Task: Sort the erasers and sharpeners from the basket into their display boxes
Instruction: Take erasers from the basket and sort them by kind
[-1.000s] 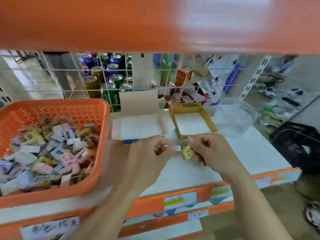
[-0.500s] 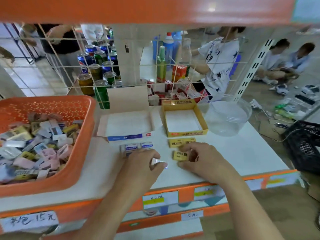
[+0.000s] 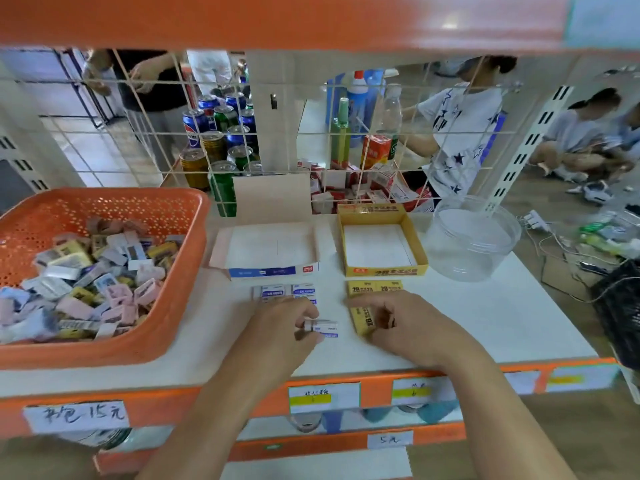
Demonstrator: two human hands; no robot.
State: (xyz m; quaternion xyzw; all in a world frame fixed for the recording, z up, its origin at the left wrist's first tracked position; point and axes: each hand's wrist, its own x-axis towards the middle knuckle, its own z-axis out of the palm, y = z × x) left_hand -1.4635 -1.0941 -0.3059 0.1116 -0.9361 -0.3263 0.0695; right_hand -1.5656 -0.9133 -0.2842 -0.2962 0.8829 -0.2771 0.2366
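Note:
An orange basket full of mixed erasers and sharpeners sits on the shelf at the left. An open white-and-blue display box and an open yellow display box stand behind my hands; both look empty. White-and-blue erasers lie in front of the white box, yellow 2B erasers in front of the yellow box. My left hand pinches a white-and-blue eraser just above the shelf. My right hand holds a yellow 2B eraser down near the shelf.
A clear plastic tub stands to the right of the yellow box. A wire grid backs the white shelf, with drink cans, bottles and people behind it. An orange shelf board hangs overhead. A black basket sits at the far right.
Both hands have come down from in front of the boxes to the shelf surface, each still with its eraser. The view has tilted so the boxes and laid-out erasers show.

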